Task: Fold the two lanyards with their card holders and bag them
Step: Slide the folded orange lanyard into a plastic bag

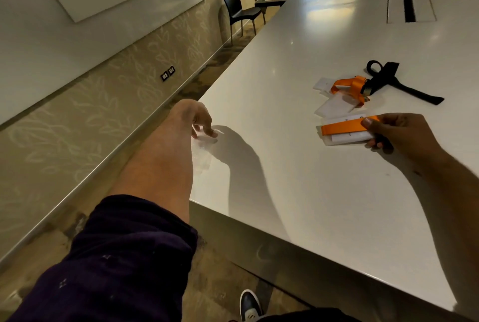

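My right hand [396, 132] pinches a folded orange lanyard [344, 127] flat against its clear card holder [347, 137], low over the white table [298, 166]. Behind it lies a second orange lanyard [350, 85], loosely bunched on its clear card holder [334, 106]. My left hand [199, 119] reaches to the table's left edge, fingertips on a clear plastic bag [203, 150] lying there. The bag is partly hidden by my forearm, and whether the fingers grip it is unclear.
A black strap [394, 80] with a loop lies behind the orange lanyards. A cable slot [409, 0] is cut into the table farther back. A black chair [238, 8] stands by the wall left of the table. My shoe [250, 306] shows below the table's near edge.
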